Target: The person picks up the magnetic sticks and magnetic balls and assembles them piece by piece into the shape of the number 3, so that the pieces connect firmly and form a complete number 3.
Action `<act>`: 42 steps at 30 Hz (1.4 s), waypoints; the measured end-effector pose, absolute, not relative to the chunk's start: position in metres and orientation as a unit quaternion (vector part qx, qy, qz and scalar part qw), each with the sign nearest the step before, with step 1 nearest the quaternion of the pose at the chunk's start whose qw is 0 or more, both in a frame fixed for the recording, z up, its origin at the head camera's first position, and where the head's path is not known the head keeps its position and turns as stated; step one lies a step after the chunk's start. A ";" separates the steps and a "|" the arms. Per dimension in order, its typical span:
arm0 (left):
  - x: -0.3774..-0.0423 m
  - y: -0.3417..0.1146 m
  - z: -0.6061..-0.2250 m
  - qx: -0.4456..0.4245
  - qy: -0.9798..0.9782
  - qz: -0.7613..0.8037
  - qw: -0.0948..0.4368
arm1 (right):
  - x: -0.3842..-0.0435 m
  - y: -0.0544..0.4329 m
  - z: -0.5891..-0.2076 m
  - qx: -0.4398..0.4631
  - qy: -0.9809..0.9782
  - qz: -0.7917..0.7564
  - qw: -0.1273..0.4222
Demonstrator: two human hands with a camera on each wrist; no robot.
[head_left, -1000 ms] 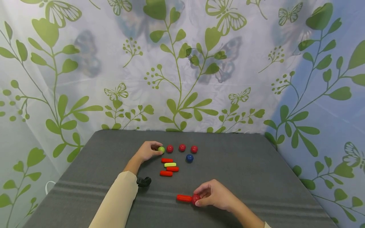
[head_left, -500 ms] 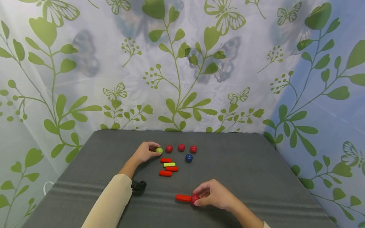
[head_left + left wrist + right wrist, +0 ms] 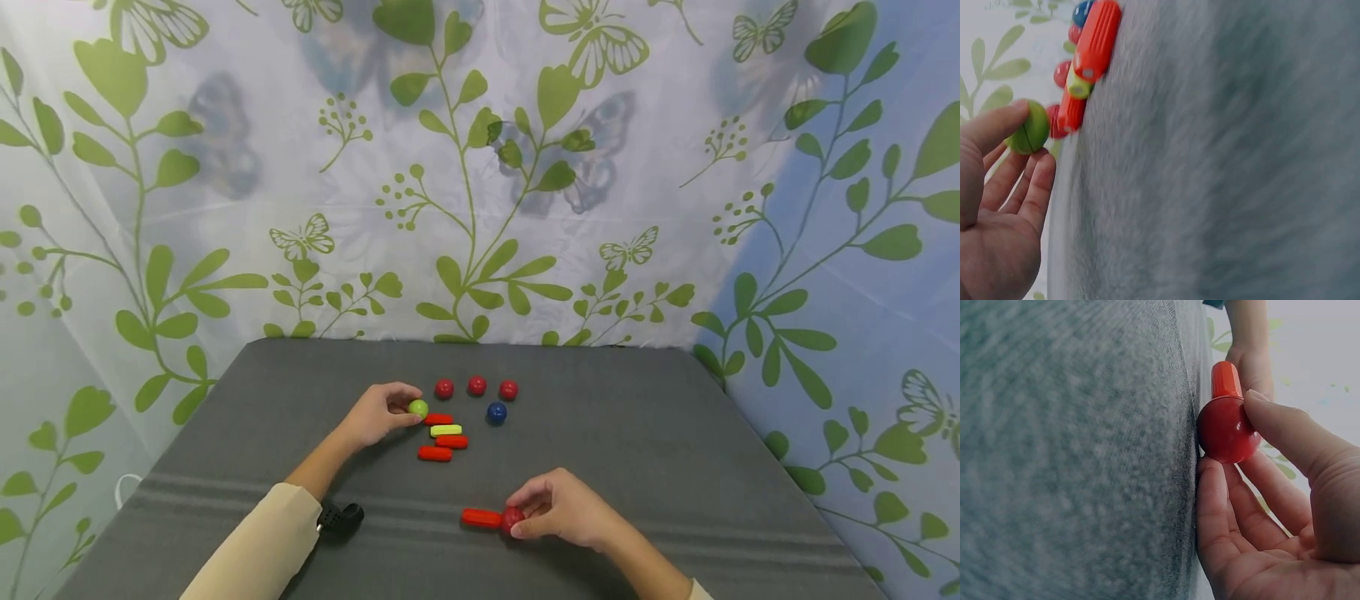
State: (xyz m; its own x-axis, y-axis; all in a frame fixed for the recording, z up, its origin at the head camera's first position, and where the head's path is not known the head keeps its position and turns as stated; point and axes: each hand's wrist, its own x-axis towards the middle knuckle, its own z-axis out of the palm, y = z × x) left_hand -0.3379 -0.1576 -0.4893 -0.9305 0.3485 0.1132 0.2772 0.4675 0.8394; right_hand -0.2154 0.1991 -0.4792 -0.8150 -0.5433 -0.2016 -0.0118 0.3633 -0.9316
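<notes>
Hands pinch: left, green ball; right, red ball.

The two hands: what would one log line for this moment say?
left hand: holds green ball | right hand: holds red ball | red stick: lies end-on to red ball | blue ball: on table, untouched

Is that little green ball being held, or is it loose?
Held: the left hand has the green ball between thumb and fingers.
</notes>
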 end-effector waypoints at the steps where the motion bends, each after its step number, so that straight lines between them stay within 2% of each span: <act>1: -0.335 -0.156 -0.489 0.185 0.852 0.488 0.039 | -0.215 0.199 -0.479 -0.175 0.787 -0.537 0.248; 17: -0.290 -0.143 -0.481 0.200 0.826 0.519 0.092 | -0.216 0.200 -0.479 -0.174 0.781 -0.546 0.248; 31: -0.256 -0.130 -0.480 0.248 0.805 0.519 0.144 | -0.215 0.199 -0.479 -0.169 0.786 -0.542 0.244; 42: -0.245 -0.121 -0.482 0.262 0.795 0.513 0.188 | -0.213 0.198 -0.478 -0.169 0.788 -0.541 0.239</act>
State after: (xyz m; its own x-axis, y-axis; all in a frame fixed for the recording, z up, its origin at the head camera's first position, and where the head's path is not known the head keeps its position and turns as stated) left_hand -0.2446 -0.1207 -0.4821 -0.7919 0.6099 -0.0310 0.2233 0.3365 0.9148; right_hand -0.2132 0.1979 -0.4782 -0.8290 -0.5246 -0.1937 -0.0076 0.3569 -0.9341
